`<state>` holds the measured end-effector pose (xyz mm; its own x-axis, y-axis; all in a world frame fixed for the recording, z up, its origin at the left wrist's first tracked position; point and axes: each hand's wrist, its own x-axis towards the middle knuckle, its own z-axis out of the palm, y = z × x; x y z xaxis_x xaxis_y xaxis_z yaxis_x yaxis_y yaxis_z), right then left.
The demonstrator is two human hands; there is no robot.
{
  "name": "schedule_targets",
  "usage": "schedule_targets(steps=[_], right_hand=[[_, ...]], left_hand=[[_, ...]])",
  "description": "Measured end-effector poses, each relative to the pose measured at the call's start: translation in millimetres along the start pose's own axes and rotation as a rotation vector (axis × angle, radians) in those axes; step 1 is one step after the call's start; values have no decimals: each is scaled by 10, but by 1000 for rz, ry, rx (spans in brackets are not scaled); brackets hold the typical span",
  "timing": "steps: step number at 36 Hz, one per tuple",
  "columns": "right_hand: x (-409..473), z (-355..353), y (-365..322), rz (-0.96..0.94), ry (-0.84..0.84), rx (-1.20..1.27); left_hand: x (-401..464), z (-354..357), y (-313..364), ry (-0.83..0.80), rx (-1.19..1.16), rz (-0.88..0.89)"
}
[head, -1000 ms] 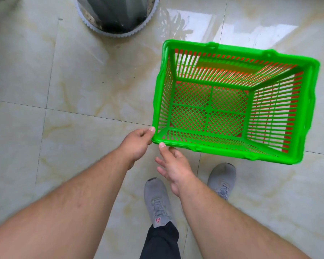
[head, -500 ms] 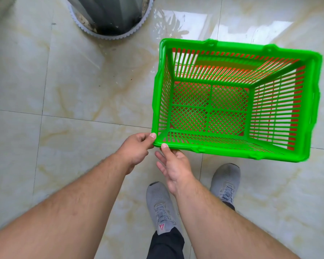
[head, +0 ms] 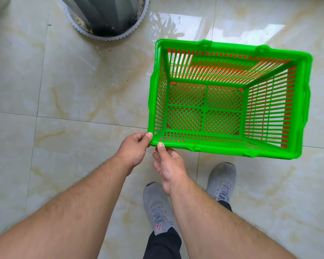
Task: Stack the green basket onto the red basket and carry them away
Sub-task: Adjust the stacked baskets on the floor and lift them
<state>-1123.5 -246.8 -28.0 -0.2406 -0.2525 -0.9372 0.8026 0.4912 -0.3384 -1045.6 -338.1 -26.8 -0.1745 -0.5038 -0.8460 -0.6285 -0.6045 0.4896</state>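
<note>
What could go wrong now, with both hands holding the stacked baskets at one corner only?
1. The left hand and right hand pinch the same near corner of the green basket; the far side may sag or twist loose.
2. The red basket, nested beneath, seems ungripped and may drop out.
3. The floor looks glossy, perhaps wet; slipping is possible.

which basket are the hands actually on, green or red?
The green basket: both hands pinch its near-left rim corner. The red basket only shows through the green slats, nested underneath.

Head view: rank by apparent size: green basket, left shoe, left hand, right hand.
1. green basket
2. left shoe
3. left hand and right hand: look alike, no ranking; both sit nearer the camera than the shoe.
</note>
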Motion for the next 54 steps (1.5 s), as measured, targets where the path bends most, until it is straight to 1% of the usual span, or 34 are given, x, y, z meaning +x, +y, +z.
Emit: schedule_targets(steps=[3,9,13,16,23,29,35,44,54], right_hand=[[-98,-68,-54,20,17,-37],[-394,-265,-180,37,70,-119],[-614,-424,-330,15,67,-143],[-753,-561,-451,-25,64,-170],[-1018,-957,-803,-126,76,-232],[-1098,-1363,-1037,-159,98,-251],[-1046,-1885,-1224,-184,129,-348],[-919,-2665,-1541,-227,210,-376],[-670,-3264,-1901,-271,246,-432]], left_hand=[[-102,-5,40,-6,31,-17],[-433,-22,18,66,31,-90],[-707,20,78,91,7,-128],[-907,127,180,79,-34,-159],[-1301,546,431,38,-77,-107],[-1437,973,477,-12,-119,-93],[-1512,1455,519,-35,-106,-114],[-1551,2181,510,-56,-146,-142],[-1440,2881,574,-51,-202,-173]])
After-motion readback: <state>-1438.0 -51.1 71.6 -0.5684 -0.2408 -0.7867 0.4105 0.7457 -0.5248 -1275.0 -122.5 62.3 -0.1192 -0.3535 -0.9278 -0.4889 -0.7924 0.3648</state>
